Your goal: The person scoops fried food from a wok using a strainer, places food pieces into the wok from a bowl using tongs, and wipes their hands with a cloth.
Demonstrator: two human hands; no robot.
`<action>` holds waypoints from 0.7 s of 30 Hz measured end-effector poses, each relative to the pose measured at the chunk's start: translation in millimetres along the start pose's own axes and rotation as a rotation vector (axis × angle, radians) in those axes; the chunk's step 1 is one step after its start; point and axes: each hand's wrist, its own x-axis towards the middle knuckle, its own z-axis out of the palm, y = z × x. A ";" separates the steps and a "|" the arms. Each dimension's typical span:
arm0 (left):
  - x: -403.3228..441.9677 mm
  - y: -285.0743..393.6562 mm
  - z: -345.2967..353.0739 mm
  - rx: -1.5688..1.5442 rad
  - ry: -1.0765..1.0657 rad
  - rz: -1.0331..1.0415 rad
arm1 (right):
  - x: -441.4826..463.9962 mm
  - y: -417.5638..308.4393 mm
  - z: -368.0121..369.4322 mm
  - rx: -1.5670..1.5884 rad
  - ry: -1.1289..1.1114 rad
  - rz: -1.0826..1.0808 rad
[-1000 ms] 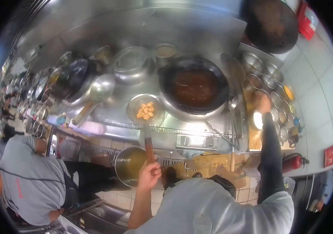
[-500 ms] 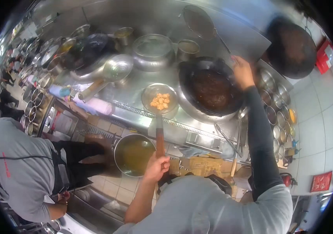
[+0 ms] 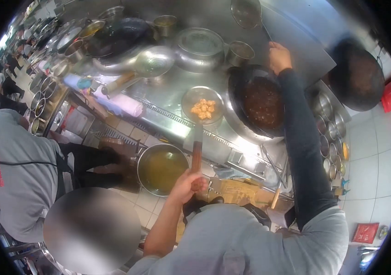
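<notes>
My left hand (image 3: 190, 186) is wrapped round the wooden handle (image 3: 197, 156) of a round, shallow metal strainer (image 3: 187, 101). Pale orange, fried-looking chunks (image 3: 203, 109) lie in its bowl, which is held above the counter edge, left of a black wok (image 3: 236, 96). My right hand (image 3: 280, 58) grips the thin handle of a second round strainer (image 3: 246, 12), raised beyond the wok near the steel back wall. Its far edge is cut off by the frame. Dark reddish-brown liquid (image 3: 262, 105) with bubbles fills the wok below my right forearm.
A large pot (image 3: 141, 176) of yellowish liquid stands low, left of my left hand. Behind are a big ladle (image 3: 154, 62), a lidded-looking round pot (image 3: 200, 57) and another wok (image 3: 126, 39). Bowls (image 3: 324, 107) line the right. A co-worker in grey (image 3: 16, 169) stands left.
The camera view has shifted. My right hand has moved up and away with its strainer, farther beyond the wok. My left hand keeps its hold. A blurred round patch now covers the lower left.
</notes>
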 end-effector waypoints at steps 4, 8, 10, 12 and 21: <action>35.2 -8.8 -25.2 -0.162 -0.074 -0.142 | -81.0 33.8 -23.3 -0.003 0.022 -0.066; 38.8 -18.3 -20.2 -0.187 -0.173 -0.113 | -215.9 46.1 -49.3 -0.055 -0.029 -0.009; 33.4 -24.0 -15.3 -0.174 -0.188 -0.070 | -251.7 79.4 -63.6 -0.248 -0.017 -0.233; 26.8 -32.4 -11.5 -0.174 -0.202 -0.042 | -279.2 103.6 -81.0 -0.382 -0.005 -0.403; -36.8 -92.8 8.5 -0.249 -0.210 0.096 | -325.8 106.3 -106.9 0.304 -0.274 0.334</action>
